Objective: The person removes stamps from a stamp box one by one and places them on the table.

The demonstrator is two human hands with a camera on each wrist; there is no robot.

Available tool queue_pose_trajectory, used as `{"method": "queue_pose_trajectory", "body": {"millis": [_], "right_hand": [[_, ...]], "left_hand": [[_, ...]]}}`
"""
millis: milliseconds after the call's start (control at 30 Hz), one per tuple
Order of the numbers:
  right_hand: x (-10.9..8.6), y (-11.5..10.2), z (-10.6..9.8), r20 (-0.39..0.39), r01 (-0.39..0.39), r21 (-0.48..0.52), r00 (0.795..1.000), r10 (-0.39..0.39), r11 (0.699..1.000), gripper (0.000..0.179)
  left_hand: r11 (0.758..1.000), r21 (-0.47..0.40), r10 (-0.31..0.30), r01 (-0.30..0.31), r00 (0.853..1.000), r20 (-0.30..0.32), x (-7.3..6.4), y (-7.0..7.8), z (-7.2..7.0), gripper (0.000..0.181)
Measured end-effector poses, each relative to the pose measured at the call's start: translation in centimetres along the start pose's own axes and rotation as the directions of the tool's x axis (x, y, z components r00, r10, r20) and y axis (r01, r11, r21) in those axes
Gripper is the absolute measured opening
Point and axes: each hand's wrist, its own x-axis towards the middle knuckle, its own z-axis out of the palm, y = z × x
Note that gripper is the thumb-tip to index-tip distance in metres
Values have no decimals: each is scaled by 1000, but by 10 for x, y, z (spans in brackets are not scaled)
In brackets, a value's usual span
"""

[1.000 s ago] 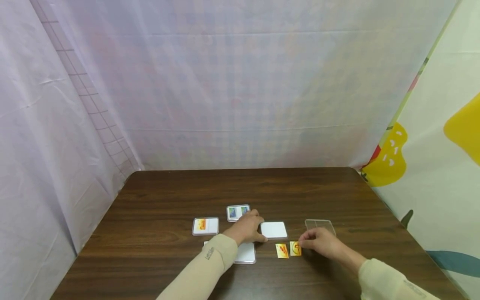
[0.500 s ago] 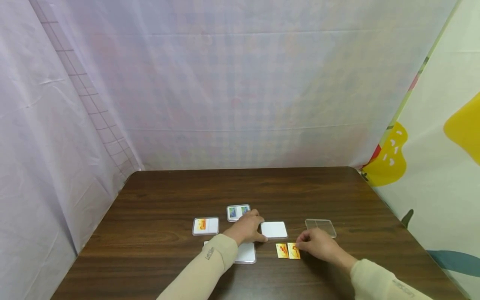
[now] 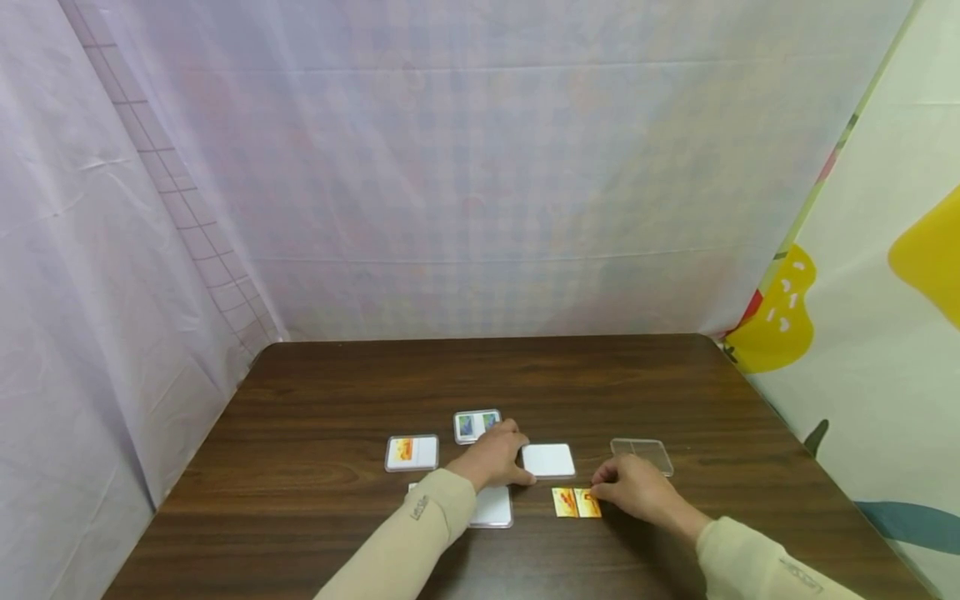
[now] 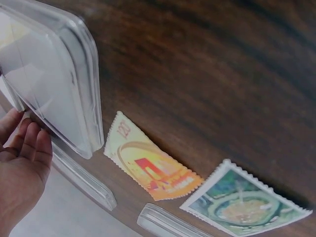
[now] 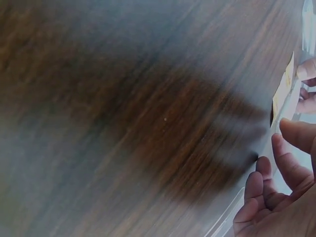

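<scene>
Two orange-yellow postage stamps lie side by side on the table in the head view, a left stamp (image 3: 565, 502) and a right stamp (image 3: 587, 503). The thumb and index fingertips of my right hand (image 3: 637, 490) pinch at the right stamp's right edge. In the right wrist view that stamp (image 5: 283, 91) shows edge-on beside the fingertips. My left hand (image 3: 491, 457) rests at the left end of a white-backed clear case (image 3: 549, 460), thumb and fingers spread. The left wrist view shows an orange stamp (image 4: 150, 165), a green stamp (image 4: 247, 202) and a clear case (image 4: 54, 74).
Beyond the right hand lies a clear plastic lid (image 3: 652, 450). A case with an orange stamp (image 3: 402, 449) and one with blue-green stamps (image 3: 465, 426) sit farther left. Another white-backed case (image 3: 492, 508) is partly covered by the left forearm. Curtains hang behind the brown table (image 3: 337, 392).
The right hand has moved slightly left and brought the right stamp up against the left stamp, closing the gap between them. The left hand has stayed in place.
</scene>
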Motion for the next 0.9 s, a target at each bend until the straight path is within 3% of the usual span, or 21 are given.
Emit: {"method": "queue_pose_trajectory", "body": {"millis": [567,900], "right_hand": [[0,5,-10,-10,-24,20,1000,24,1000,12],[2,16,-19,-28,55,8,998,-55,998,18]], "left_hand": [[999,-22,-32,32,999,16,0,1,-1,54],[999,-30,-38,38,999,22,0,1,-1,54]]}}
